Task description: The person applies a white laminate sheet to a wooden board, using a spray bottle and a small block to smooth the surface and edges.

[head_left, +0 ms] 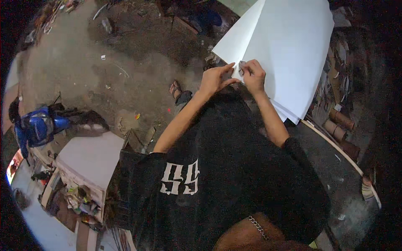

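At the near corner of the big white sheets, both hands meeting, almost touching. Left hand: fingers stretched forward and mostly straight, forefinger and thumb tips reaching to the sheet corner, pressing or pinching the edge; hard to tell whether anything is actually gripped. Right hand: fingers curled down tight, knuckles up, closed on the same corner, with a small grey bit showing just beside its fingertips, too small to identify. Bare forearms running back from both hands toward the lower middle, over a black shirt with white print.

Sheets lying fanned, several stacked with edges offset, spreading up and to the right from the hands, covering most of a dark worktop with a pale curved rim. Lower right edges of the stack sticking out past each other just beyond the right forearm.

Further out on the right, brown cardboard tubes lying beside the worktop rim among scraps. To the left of the hands, bare dirty floor with litter, and a sandalled foot near the left wrist. Well apart at far left, a blue scooter. Below it, a white-topped cabinet with a cluttered shelf of mixed small items underneath.
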{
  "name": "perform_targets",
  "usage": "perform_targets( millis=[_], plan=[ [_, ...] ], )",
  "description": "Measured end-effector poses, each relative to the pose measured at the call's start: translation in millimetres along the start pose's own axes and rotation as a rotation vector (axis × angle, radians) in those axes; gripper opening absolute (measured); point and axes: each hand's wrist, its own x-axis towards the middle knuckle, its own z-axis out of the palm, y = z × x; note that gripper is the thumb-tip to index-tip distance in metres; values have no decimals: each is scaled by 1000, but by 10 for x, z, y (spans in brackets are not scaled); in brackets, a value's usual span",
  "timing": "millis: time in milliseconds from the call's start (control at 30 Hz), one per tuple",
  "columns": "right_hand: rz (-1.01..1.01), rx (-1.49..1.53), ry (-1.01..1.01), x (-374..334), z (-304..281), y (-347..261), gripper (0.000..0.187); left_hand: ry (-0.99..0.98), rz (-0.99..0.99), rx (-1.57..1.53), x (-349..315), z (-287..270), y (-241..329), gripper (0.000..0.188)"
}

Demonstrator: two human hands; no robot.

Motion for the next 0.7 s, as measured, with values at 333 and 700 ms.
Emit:
perform_targets(
  millis=[333,700],
  plan=[
    [-91,-9,19,135,118,88,4,35,-51,14,-27,6,-6,65],
    [0,58,-20,266,98,204,13,84,-33,1,-53,112,-111,72]
  ],
)
